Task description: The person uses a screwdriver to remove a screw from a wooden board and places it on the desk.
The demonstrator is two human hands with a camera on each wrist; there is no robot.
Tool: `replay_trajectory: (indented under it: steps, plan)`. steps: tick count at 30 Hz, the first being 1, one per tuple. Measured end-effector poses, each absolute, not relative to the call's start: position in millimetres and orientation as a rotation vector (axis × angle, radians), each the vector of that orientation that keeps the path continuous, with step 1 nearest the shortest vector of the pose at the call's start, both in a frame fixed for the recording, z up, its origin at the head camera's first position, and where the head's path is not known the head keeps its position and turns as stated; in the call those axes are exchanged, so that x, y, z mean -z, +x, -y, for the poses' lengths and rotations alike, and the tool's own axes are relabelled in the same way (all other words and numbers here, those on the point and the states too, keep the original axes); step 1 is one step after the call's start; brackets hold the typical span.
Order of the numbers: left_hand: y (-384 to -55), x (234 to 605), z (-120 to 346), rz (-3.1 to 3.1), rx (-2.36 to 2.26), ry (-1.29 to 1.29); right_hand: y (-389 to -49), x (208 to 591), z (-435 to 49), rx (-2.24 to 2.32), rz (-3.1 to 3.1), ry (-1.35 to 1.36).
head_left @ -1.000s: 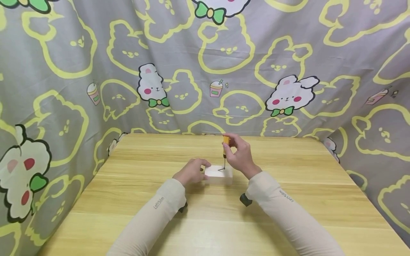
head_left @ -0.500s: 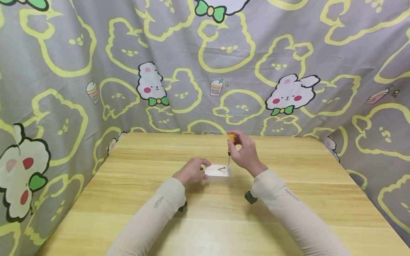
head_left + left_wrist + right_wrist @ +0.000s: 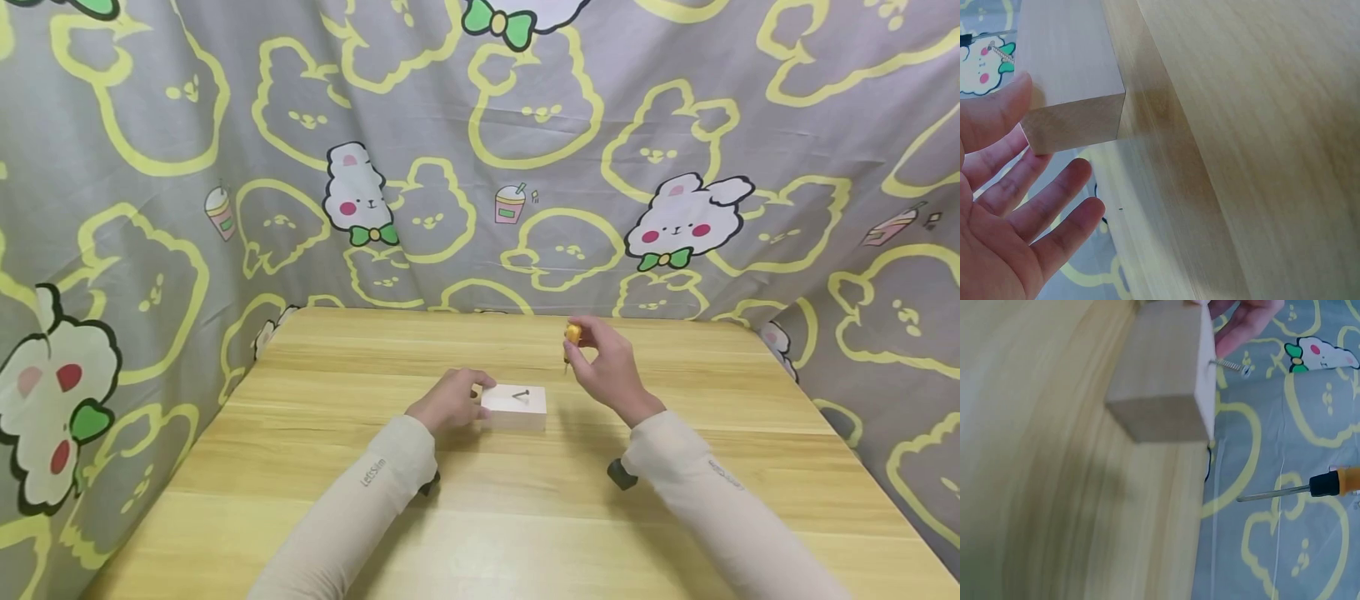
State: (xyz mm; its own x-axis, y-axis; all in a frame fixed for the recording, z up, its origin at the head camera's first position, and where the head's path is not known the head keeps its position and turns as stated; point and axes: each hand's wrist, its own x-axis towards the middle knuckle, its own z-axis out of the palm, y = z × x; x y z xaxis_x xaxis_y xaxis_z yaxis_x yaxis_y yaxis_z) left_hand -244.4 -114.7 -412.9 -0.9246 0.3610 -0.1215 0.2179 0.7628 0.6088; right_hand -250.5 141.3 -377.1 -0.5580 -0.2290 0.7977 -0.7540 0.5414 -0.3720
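My left hand (image 3: 448, 400) grips the left end of a pale wooden block (image 3: 512, 418) on the table, thumb on the near side and fingers behind. In the left wrist view its thumb and forefingers hold the block's end, the other fingers spread. A metal screw (image 3: 1229, 364) stands in the block's top face, most of its threaded shank exposed. To the right of the block my right hand (image 3: 609, 367) pinches a screwdriver (image 3: 573, 333) by its yellow-and-black handle. The screwdriver's shaft (image 3: 1275, 492) is apart from the screw, and the right hand is out of the right wrist view.
The wood-grained table (image 3: 360, 467) extends around the block. A grey curtain (image 3: 435, 275) with yellow cartoon outlines hangs behind the table's far edge and along both sides. Dark devices (image 3: 622, 474) are strapped under both wrists.
My right hand has moved right with the screwdriver, and its tip has come off the screw. The left hand and block have stayed in place.
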Motion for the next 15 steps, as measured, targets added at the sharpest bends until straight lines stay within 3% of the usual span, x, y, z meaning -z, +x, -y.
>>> replay_trajectory:
  steps: [15]
  plan:
    - [-244,414,116,-2.723,-0.910,0.456,-241,401,-178,-0.762,2.021,0.862]
